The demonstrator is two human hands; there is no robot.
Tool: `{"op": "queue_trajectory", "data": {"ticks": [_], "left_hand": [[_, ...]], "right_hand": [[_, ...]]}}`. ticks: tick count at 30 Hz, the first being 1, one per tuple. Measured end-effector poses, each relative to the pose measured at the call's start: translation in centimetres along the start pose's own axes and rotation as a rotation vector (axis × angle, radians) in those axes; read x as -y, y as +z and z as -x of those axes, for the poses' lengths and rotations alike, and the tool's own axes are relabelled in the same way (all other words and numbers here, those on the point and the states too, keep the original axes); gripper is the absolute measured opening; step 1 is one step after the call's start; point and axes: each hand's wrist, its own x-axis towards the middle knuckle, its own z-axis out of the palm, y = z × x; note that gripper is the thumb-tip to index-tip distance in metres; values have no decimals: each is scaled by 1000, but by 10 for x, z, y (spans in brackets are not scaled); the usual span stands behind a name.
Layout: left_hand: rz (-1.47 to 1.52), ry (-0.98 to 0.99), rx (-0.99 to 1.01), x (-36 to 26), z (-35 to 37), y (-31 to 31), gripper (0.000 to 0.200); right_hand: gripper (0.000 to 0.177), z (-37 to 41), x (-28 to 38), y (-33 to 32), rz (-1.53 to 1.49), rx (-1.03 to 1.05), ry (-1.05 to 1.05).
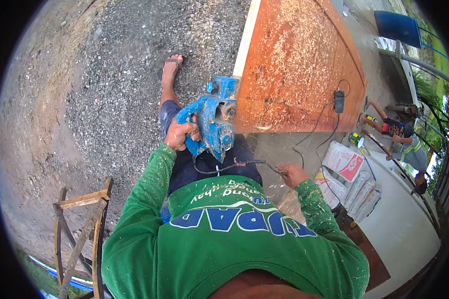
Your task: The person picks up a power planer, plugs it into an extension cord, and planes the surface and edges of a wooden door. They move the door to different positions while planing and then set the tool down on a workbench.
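Note:
A blue power planer (pixel 212 119) rests against the near left corner of a reddish-brown wooden panel (pixel 269 94), at its pale edge. Around the planer's handle my left hand (pixel 182 133) is wrapped. The planer's black cord (pixel 219 169) runs across my lap to my right hand (pixel 292 174), whose fingers are closed on it. Wood shavings (pixel 304 45) lie thickly over the panel and stick to my green sleeves. On the panel's right part lies a dark plug connector (pixel 338 101) with its cord.
Gravel (pixel 124 99) covers the ground at left, with a wooden trestle (pixel 85 219) at lower left. Printed sacks (pixel 342 162) and a small can (pixel 355 139) lie at right. Two people (pixel 411 152) are farther right, below a blue barrel (pixel 398 29).

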Motion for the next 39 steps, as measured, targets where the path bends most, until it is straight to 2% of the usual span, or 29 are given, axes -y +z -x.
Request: {"op": "queue_trajectory", "data": {"ticks": [1,3,6,9,12,15,17,19,21,23,25,27,31,33,35,39], "left_hand": [[91,-52,-15,-15,-9,8,19],[74,1,16,-35,-13,19,19],[120,-33,-14,-52,-39,18,19],[55,-1,2,-71,-61,18,18],[155,-15,48,-80,-85,15,17],[269,-84,32,-82,-111,5,17],[262,-87,47,-82,-127,-2,17],[235,-52,72,-82,-140,-6,17],[169,-34,52,-95,-149,0,17],[113,-36,18,-105,-159,6,17],[112,-13,17,-115,-173,9,18],[102,1,5,-126,-186,12,18],[97,45,60,-141,-218,12,17],[43,53,54,-159,-231,18,16],[-15,62,48,-179,-243,26,15],[23,96,68,-179,-289,21,14]], "right_hand": [[39,0,1,-2,-5,-1,12],[38,-2,4,-8,-13,-4,44],[37,-16,25,-40,-22,171,177],[38,-17,22,-48,-12,20,118],[44,-31,-3,-43,69,8,161],[53,-49,-31,-45,-39,-8,165],[58,-69,-16,-77,-148,42,210],[63,-116,79,-170,-252,191,310],[68,-154,131,-223,-307,258,372],[75,-159,96,-200,-216,88,284],[83,-176,74,-191,-274,-36,299],[91,-202,57,-193,-488,-99,425],[102,-245,62,-212,-200,-47,492],[106,-261,75,-230,-204,-6,557],[110,-273,78,-235,-334,-65,489],[109,-297,48,-240,-433,-69,512]]}}
